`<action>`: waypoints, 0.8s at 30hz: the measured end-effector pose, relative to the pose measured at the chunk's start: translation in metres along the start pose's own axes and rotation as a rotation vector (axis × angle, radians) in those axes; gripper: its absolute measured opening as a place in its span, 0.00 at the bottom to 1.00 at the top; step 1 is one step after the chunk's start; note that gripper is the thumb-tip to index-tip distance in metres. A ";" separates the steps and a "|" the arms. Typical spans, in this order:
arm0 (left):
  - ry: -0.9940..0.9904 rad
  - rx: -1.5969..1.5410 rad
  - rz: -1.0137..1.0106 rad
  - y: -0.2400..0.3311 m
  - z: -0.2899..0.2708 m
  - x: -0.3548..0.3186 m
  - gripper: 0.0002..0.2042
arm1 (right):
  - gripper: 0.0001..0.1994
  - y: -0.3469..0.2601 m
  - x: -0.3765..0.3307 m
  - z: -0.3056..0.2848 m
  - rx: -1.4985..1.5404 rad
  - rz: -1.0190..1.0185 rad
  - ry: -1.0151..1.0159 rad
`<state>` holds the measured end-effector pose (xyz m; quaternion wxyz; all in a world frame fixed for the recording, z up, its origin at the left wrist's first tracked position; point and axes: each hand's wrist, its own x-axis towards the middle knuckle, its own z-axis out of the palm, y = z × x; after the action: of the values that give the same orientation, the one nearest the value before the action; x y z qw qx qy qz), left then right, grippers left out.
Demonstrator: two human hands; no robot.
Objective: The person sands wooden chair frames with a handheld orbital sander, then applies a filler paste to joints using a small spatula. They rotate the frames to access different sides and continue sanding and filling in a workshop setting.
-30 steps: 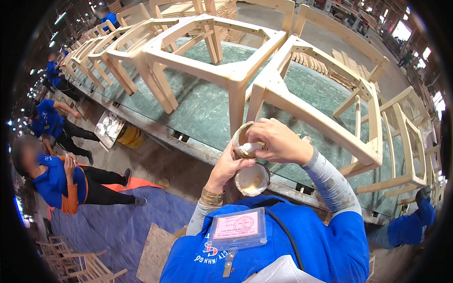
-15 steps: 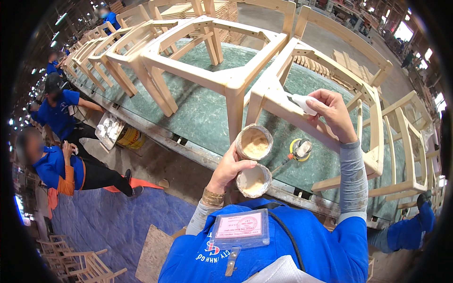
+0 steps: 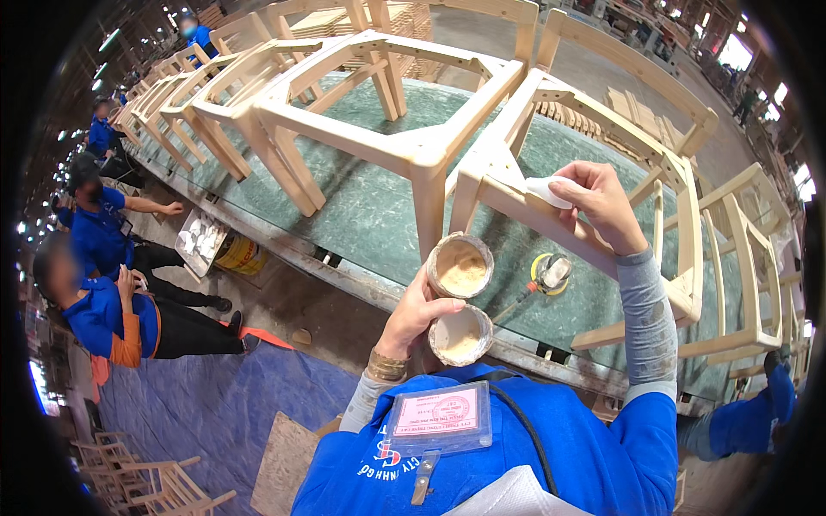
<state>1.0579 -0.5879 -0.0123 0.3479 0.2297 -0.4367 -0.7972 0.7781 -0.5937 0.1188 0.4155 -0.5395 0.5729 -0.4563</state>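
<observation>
My left hand (image 3: 413,316) is closed round two small round tubs, one above the other in the picture. The upper tub (image 3: 462,265) has a crusted rim and holds tan, crumbly-looking paste. In the lower tub (image 3: 460,334) the paste is paler and smoother. My right hand (image 3: 601,202) pinches a small white tapered tool (image 3: 547,190), its exact kind unclear. The tool's end meets the front seat rail of an unfinished wooden chair frame (image 3: 490,163), close to the corner above its front leg. My right fingers partly cover the tool.
A disc sander (image 3: 551,273) lies on the green tabletop (image 3: 370,236) below the rail. More chair frames (image 3: 353,129) line the table to the left, others stand right. Co-workers (image 3: 107,301) stand at the left, near a tray of white pieces (image 3: 202,236).
My right hand has shifted slightly left and down, bringing the white tool against the chair rail with a broader side showing. A co-worker's arm at the left has drawn up from the tray.
</observation>
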 end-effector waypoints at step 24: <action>0.034 -0.022 -0.034 0.004 -0.012 -0.007 0.40 | 0.09 0.002 0.003 -0.003 -0.003 -0.006 0.014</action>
<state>1.0713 -0.5906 -0.0146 0.3440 0.2469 -0.4181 -0.8037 0.7746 -0.5962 0.1178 0.4093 -0.5388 0.5746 -0.4605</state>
